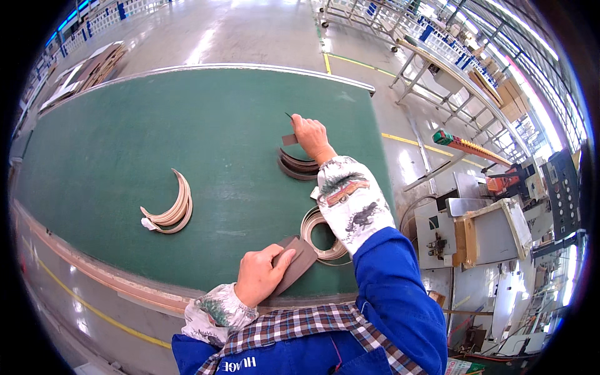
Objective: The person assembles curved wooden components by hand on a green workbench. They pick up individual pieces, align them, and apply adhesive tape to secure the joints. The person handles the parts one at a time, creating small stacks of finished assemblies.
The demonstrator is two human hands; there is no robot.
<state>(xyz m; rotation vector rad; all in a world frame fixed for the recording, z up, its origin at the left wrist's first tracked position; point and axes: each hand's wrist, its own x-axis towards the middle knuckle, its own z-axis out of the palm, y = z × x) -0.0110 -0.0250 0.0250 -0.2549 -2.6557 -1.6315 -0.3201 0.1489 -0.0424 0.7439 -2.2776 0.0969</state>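
Note:
My left hand (261, 275) is closed around a stack of curved brown strips (297, 265) close to my body, its thumb lying across the top. Farther out, my right hand (312, 134) pinches a thin brown strip (289, 139), whose dark end pokes out beyond the fingers. Just below that hand, a bundle of dark brown curved strips (295, 167) rests on the green table (237, 137). Between my two hands lies a coil of cream strips (308, 228), partly covered by my right sleeve.
A crescent-shaped bundle of cream strips (181, 206) sits on the left of the table. Beyond the right edge stand a machine with a control panel (560, 194) and a long metal-framed bench (450, 78). Stacked boards (87, 72) are at the far left.

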